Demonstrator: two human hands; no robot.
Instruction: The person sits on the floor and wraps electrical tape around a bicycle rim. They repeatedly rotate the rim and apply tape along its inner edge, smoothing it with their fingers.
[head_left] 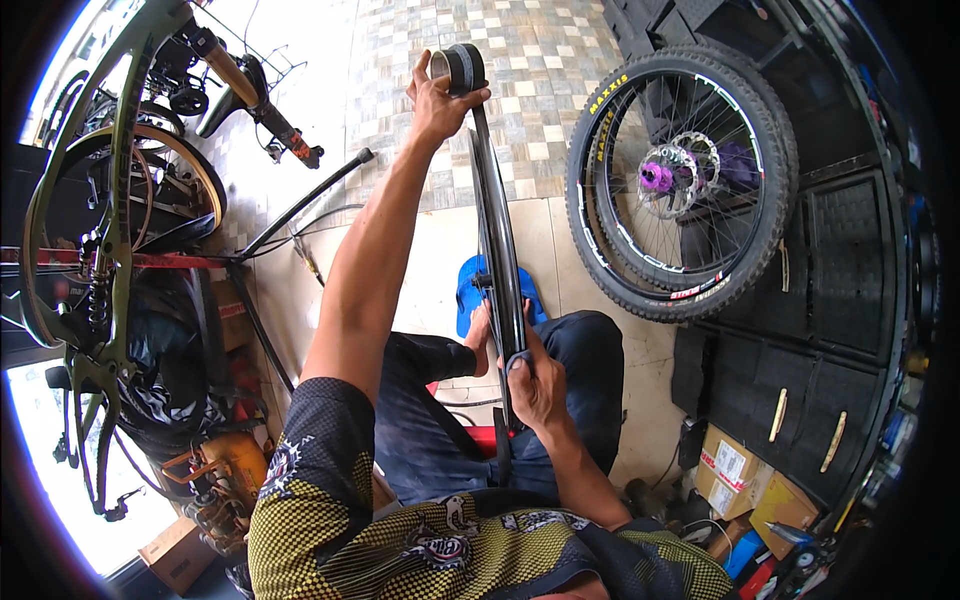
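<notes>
Closest, right hand [535, 385] pinches black tape onto the bare black bicycle rim [497, 250] at centre frame; left hand [440, 100] grips the dark tape roll [458, 68] top centre. Slack there, I'd judge, could wrinkle the tape off-centre.

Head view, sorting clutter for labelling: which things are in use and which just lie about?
In use: left hand holding tape roll; right hand gripping bare black rim.

Lying about: tyred wheel, green bike frame, cardboard boxes, blue sandal.
</notes>
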